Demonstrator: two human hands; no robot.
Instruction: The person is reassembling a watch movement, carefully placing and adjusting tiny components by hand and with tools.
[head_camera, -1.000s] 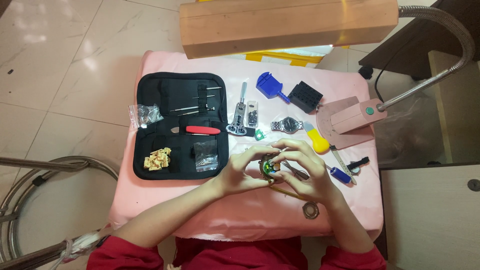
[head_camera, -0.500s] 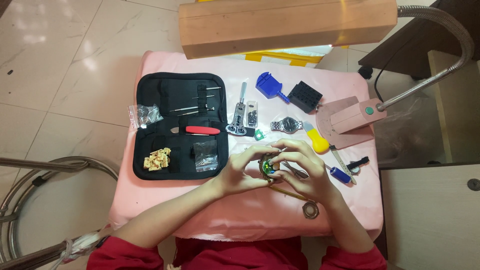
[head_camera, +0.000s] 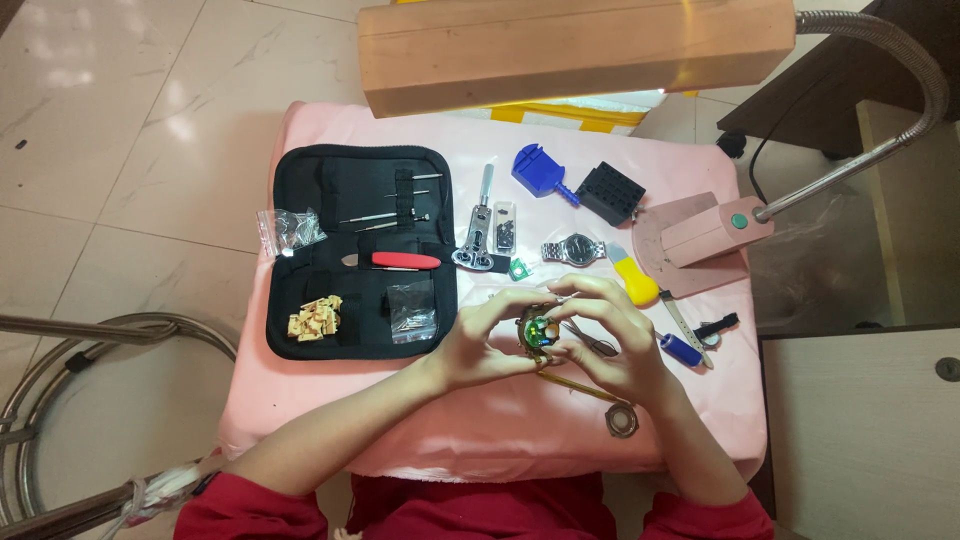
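Both hands, left hand (head_camera: 480, 345) & right hand (head_camera: 610, 345), closed round 1 small watch case (head_camera: 537, 330). 1 steel wristwatch (head_camera: 577, 250) lies farther off on the pink desk (head_camera: 330, 400); 1 black tool pouch (head_camera: 360, 250) at left.

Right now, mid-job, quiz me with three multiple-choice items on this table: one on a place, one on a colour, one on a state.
1. Where does the steel wristwatch lie?
A. inside the black tool case
B. on the pink cloth beside the yellow-handled tool
C. on the floor

2. What colour is the handle in the black tool case?
A. red
B. green
C. white

3. How is the small round part held?
A. lying loose
B. one hand only
C. between the left hand and right hand

B: cloth, yellow-handled tool adjacent.
A: red handle.
C: both hands' fingers meet on it.
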